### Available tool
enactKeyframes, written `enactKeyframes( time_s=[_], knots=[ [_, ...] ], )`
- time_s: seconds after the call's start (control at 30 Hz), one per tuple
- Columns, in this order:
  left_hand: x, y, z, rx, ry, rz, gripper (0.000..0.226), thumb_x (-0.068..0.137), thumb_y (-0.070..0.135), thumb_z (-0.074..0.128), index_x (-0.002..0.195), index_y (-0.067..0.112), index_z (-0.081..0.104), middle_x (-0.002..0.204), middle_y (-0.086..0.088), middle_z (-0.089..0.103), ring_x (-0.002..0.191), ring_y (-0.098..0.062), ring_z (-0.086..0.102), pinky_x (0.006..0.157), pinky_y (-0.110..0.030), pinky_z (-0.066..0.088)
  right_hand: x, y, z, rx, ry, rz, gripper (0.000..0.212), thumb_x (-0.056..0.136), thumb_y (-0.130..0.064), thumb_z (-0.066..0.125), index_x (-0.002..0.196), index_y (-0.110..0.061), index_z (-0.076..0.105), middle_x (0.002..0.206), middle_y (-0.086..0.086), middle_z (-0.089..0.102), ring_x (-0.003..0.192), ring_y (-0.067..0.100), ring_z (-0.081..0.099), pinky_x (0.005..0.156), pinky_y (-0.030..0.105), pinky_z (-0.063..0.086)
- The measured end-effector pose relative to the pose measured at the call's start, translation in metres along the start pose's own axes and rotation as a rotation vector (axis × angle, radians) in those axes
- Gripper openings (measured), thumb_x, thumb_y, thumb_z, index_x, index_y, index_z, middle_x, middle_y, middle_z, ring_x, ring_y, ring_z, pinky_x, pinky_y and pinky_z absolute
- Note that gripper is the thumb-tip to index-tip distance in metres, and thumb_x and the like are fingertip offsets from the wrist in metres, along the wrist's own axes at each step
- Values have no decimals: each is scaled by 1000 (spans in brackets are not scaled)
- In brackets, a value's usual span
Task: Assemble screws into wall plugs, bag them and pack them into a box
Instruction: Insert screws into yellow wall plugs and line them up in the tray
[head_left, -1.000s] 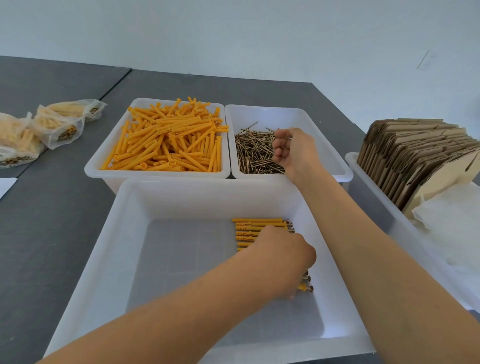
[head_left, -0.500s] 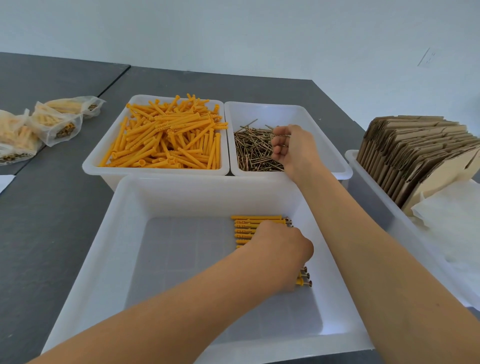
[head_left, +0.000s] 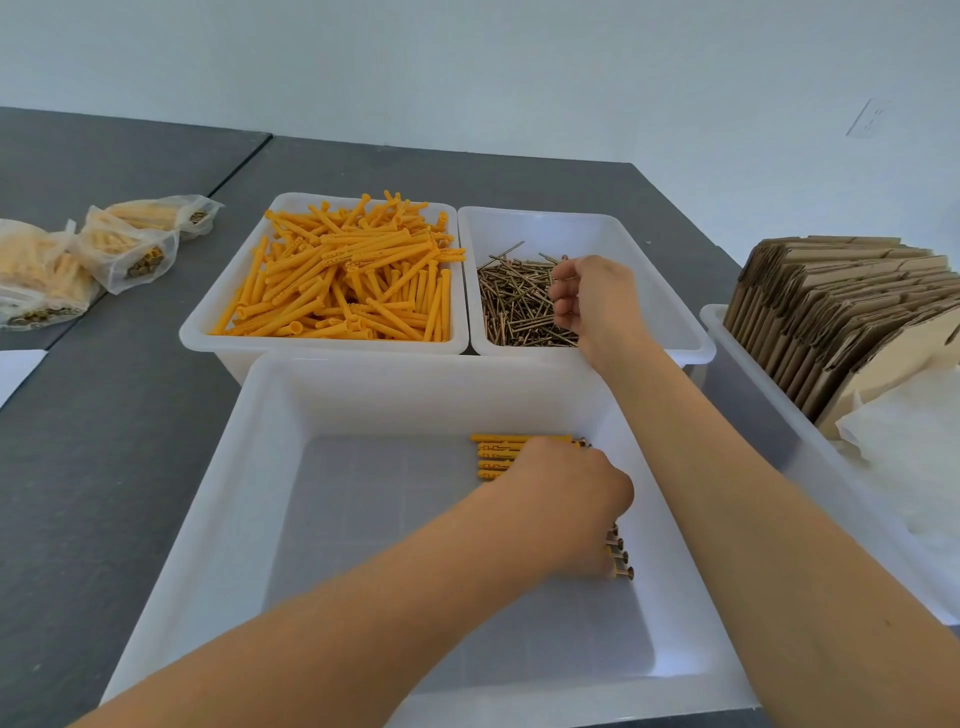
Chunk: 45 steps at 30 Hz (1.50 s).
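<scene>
The left hand (head_left: 563, 506) reaches down into the big white tray (head_left: 249, 467) nearest the person and rests on a row of yellow plugs with screws (head_left: 498, 453) lying side by side on the tray floor. Its fingers curl down over the row, but whether they grasp any of it cannot be told, since the back of the hand hides them. Plug tips show on the left of the hand, screw heads just below its knuckles.

Beyond it, the right hand (head_left: 589, 301) hangs over the right-hand bin (head_left: 670, 312), fingers clenched around a few screws, with the loose pile of screws (head_left: 514, 306) directly beneath and to its left. Further left of that hand, touching the screw bin, another bin (head_left: 208, 332) is heaped with loose yellow plugs (head_left: 353, 280).

Well to the right of both hands, flat cardboard boxes (head_left: 841, 306) stand in a tray (head_left: 748, 384). Far to the left, filled plastic bags (head_left: 104, 249) lie on the grey table (head_left: 104, 467).
</scene>
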<state>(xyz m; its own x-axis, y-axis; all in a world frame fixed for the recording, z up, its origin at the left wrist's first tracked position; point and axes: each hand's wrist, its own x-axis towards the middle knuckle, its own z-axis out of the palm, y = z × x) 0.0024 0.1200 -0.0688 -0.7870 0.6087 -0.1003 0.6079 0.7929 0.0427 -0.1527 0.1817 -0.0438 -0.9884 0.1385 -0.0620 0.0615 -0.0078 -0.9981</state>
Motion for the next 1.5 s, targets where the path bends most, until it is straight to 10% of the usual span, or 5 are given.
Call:
enactKeyframes(
  time_s=[0.17, 0.47, 0.8, 1.0, 1.5],
  knots=[
    [7, -31, -22, -127, 232, -96, 34, 95, 45, 51, 70, 24, 43, 68, 8, 39, 71, -18, 48, 63, -30, 37, -1, 10, -2, -581, 178, -413, 25, 95, -10, 38, 95, -3, 61, 84, 12, 62, 67, 20, 48, 60, 32, 40],
    [-4, -104, -37, -129, 811, -505, 22, 97, 31, 43, 86, 23, 60, 81, 6, 60, 77, -16, 55, 55, -32, 45, 5, 12, 4, -1342, -261, -90, 42, 94, -41, 44, 130, -21, 52, 147, 17, 37, 124, 37, 44, 103, 51, 41],
    [-10, -147, -17, -179, 326, -885, 46, 96, 52, 37, 130, 28, 57, 145, -8, 42, 134, -37, 33, 108, -55, 26, 2, 12, 3, -1318, -249, -103, 39, 96, -39, 45, 129, -19, 49, 141, 14, 39, 112, 34, 54, 95, 46, 45],
    [-12, -146, -17, -162, 367, -874, 32, 96, 38, 42, 120, 30, 60, 131, -9, 51, 128, -37, 35, 105, -55, 31, 2, 10, 3, -1240, -278, -108, 17, 92, -25, 49, 82, -13, 56, 71, 3, 53, 67, 23, 51, 68, 35, 43],
    [-8, -139, -11, -106, 611, -898, 35, 99, 26, 32, 84, 22, 63, 82, 1, 52, 101, -29, 46, 92, -48, 34, -6, 14, 0, -862, 79, -353, 18, 90, -10, 50, 87, -5, 67, 79, 15, 65, 64, 17, 50, 65, 41, 55]
  ],
)
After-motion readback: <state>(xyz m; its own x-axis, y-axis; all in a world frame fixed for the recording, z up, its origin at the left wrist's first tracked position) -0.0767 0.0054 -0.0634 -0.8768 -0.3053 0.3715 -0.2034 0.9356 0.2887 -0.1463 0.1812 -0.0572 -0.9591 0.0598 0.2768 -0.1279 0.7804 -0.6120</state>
